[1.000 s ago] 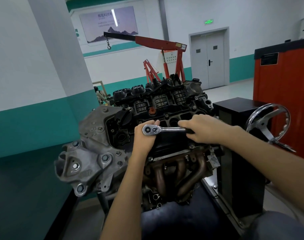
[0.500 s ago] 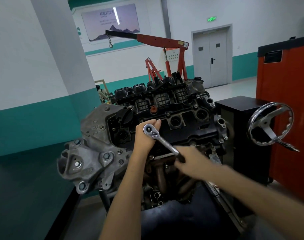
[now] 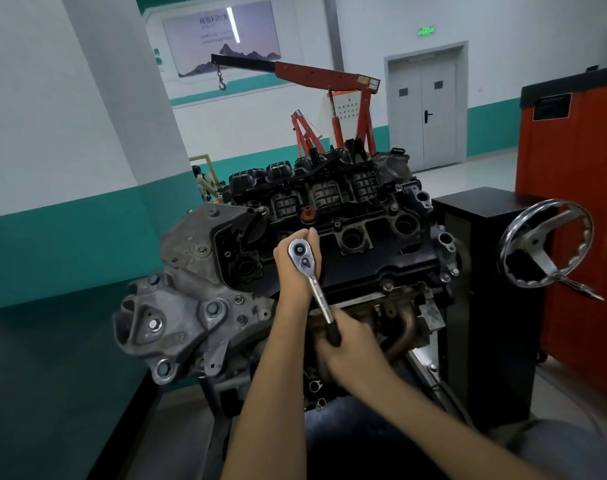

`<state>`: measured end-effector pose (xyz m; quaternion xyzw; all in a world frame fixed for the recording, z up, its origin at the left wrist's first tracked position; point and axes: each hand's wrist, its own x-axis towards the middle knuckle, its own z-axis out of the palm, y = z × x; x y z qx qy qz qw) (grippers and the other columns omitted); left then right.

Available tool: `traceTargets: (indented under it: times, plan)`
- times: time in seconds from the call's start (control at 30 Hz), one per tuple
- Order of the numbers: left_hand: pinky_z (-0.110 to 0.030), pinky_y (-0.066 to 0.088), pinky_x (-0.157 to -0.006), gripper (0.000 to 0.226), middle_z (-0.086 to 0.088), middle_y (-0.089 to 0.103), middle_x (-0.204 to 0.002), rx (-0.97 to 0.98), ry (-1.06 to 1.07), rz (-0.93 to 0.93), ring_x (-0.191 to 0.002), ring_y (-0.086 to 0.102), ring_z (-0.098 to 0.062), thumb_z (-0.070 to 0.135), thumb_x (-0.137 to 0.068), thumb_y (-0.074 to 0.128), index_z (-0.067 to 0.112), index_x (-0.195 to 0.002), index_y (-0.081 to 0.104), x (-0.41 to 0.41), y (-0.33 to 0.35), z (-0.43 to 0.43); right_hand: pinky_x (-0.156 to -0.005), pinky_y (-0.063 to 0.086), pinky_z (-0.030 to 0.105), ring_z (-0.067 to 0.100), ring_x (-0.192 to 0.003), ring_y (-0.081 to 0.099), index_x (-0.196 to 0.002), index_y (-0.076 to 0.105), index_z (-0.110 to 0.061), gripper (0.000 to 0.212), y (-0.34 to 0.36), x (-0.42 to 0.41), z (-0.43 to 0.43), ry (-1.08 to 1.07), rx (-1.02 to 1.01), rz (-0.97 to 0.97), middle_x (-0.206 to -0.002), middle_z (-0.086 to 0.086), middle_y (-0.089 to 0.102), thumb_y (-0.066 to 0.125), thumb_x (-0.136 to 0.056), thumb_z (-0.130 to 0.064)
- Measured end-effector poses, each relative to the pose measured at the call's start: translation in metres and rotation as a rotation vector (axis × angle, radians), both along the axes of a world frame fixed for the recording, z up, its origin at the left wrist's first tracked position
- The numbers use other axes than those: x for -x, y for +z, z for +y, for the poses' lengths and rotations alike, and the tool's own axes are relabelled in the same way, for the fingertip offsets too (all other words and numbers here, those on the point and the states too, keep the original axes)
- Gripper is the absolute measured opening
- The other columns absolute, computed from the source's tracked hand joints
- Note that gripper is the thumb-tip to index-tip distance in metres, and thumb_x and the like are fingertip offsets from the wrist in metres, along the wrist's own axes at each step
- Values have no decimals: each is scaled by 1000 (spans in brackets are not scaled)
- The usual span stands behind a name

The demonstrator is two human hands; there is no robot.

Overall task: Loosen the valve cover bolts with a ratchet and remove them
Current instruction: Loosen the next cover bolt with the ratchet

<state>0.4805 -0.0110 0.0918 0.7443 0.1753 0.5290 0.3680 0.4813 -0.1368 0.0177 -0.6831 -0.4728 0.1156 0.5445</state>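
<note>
An engine stands on a stand with its black valve cover (image 3: 371, 268) facing me. A chrome ratchet (image 3: 312, 282) sits with its head on the cover's near left part; the bolt under it is hidden. My left hand (image 3: 295, 268) cups the ratchet head from the left and behind. My right hand (image 3: 343, 344) is closed around the black grip at the handle's low end, in front of the exhaust manifold (image 3: 399, 327). The handle points down and slightly right. Other cover bolts (image 3: 388, 286) show along the near edge.
A chrome handwheel (image 3: 546, 244) of the stand sticks out at right beside a black box (image 3: 485, 237). An orange tool cabinet (image 3: 579, 202) stands far right. A red engine crane (image 3: 333, 109) is behind. A teal and white pillar (image 3: 128, 150) is at left.
My right hand has swung the ratchet handle from pointing right, level over the cover, down toward me. The left hand has stayed on the ratchet head.
</note>
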Motion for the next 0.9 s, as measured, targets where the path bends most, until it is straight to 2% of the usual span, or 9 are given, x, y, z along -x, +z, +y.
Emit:
traceTargets:
  times: [0.07, 0.13, 0.23, 0.33, 0.4, 0.47, 0.57, 0.73, 0.9]
  plan:
    - [-28, 20, -55, 45, -8, 27, -58, -9, 14, 34, -57, 25, -16, 10, -100, 52, 11, -60, 32, 2, 0, 2, -51, 44, 13, 4, -54, 55, -90, 58, -11, 11, -3, 15, 8, 42, -40, 78, -71, 8, 62, 56, -85, -2]
    - [-30, 21, -54, 44, -9, 28, -58, -39, -5, 84, -56, 26, -17, 10, -99, 53, 9, -59, 34, 6, 0, 6, -52, 41, 8, 5, -57, 54, -86, 56, -13, 12, 5, 1, 1, 39, 3, -36, -69, 3, 58, 57, -84, -1]
    - [-40, 31, -57, 36, -24, 39, -63, -9, -112, 173, -58, 37, -34, 3, -98, 54, -1, -62, 51, 15, 2, 13, -55, 40, 15, 16, -62, 53, -87, 56, -21, 16, 39, -52, -21, 82, 237, -363, -74, 0, 54, 59, -85, -6]
    - [-34, 22, -58, 53, -5, 28, -54, -110, -178, 276, -57, 25, -20, 3, -93, 61, 14, -53, 29, 20, 10, 11, -50, 39, 15, 7, -54, 53, -102, 60, -20, 14, 94, -104, -33, 82, 407, -809, -69, -8, 50, 58, -90, -12]
    - [-34, 21, -58, 56, 0, 26, -53, -174, -184, 285, -57, 23, -14, 2, -92, 61, 19, -53, 25, 19, 12, 8, -57, 40, 21, 13, -62, 56, -116, 57, -17, 24, 121, -118, -31, 0, 427, -1102, -69, -10, 44, 56, -92, -18]
    - [-32, 20, -57, 54, 0, 25, -54, -102, -173, 211, -56, 22, -13, 2, -93, 59, 17, -53, 25, 18, 9, 7, -62, 42, 29, 23, -69, 58, -116, 55, -18, 24, 124, -116, -28, -73, 388, -1172, -70, -8, 41, 55, -92, -20]
    - [-28, 18, -53, 47, 0, 23, -55, 56, -117, 72, -54, 20, -10, 3, -94, 55, 13, -57, 28, 13, 2, 6, -65, 47, 33, 27, -71, 58, -102, 51, -19, 13, 76, -83, -26, -175, 321, -913, -68, -4, 41, 55, -90, -21]
    - [-26, 18, -56, 46, -8, 21, -60, 90, -34, -72, -56, 20, -15, 2, -98, 52, 15, -60, 29, 2, -3, -5, -54, 47, 16, 7, -57, 58, -94, 53, -19, 16, 2, 2, -10, 36, 31, -28, -72, 3, 60, 61, -86, -8]
    - [-19, 20, -48, 49, 3, 24, -55, 48, -7, -13, -47, 23, -4, 10, -99, 54, 15, -58, 28, 8, -3, 0, -50, 41, 12, 4, -53, 53, -71, 56, -17, 17, -7, 11, -9, -83, -45, 118, -63, 3, 60, 65, -85, -16]
